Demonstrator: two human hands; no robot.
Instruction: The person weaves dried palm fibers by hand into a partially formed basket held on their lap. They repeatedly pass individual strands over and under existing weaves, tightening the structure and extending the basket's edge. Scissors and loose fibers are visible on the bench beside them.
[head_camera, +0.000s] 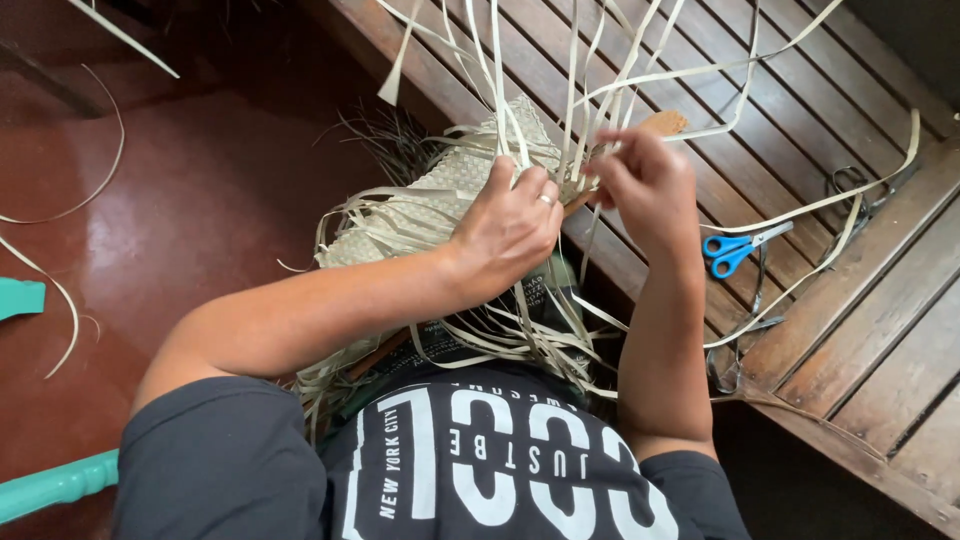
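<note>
A slatted bench of dark brown wood (800, 120) runs diagonally across the upper right, carrying blue-handled scissors (735, 248), a second dark pair of scissors (850, 185) near its far edge, and loose pale weaving strips (850, 195). Beside it, a polished red floor (200, 200) holds a few stray strips (70, 300).

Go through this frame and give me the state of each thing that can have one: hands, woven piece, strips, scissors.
left hand: closed on the woven piece
right hand: fingers pinching pale strips
woven piece: partly woven, loose ends hanging out
pale strips: loose, unwoven, fanning upward
blue-handled scissors: shut, lying on the wooden bench, untouched
</note>
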